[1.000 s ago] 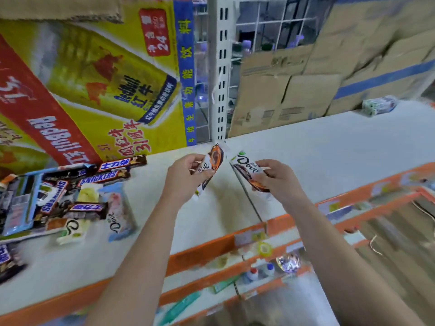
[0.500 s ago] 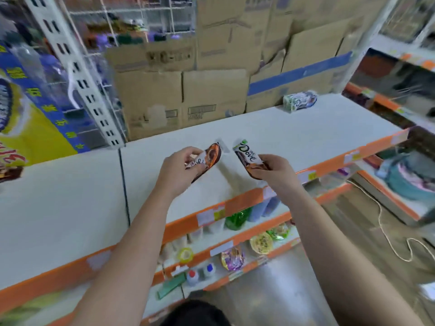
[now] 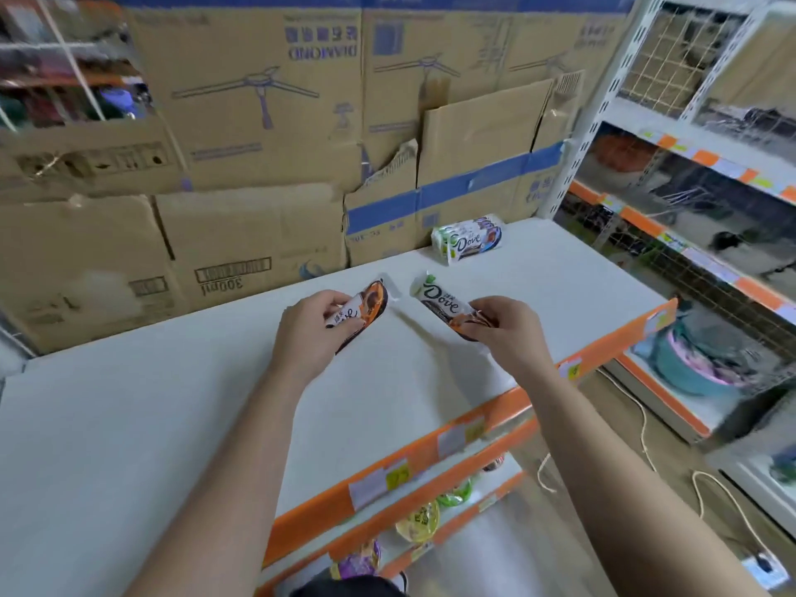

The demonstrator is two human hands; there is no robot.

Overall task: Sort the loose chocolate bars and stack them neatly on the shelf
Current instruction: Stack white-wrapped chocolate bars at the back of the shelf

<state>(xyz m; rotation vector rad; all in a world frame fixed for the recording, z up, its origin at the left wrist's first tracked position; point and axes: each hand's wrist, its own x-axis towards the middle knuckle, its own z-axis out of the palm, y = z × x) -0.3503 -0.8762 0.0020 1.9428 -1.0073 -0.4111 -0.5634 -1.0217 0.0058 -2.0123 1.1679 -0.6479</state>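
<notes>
The light is soft and even, falling from overhead, bright enough that the white shelf [image 3: 150, 424] reads pale grey without burning out. Shadows are faint and fuzzy-edged: a smear lies on the shelf beneath the left hand [image 3: 308, 333] and the right hand [image 3: 508, 333], and a thin streak runs beside the orange-wrapped bar [image 3: 370, 301] that the left hand holds. That bar and the Dove bar [image 3: 439, 299] pinched in the right hand are the crispest part, with the lettering legible. The cardboard boxes [image 3: 258, 122] behind look slightly soft. The side racks [image 3: 710, 234] at right smear with motion blur, as does the top left corner. The floor [image 3: 495, 549] carries a dull sheen. Straight edges bow and lean towards the edges of view.
</notes>
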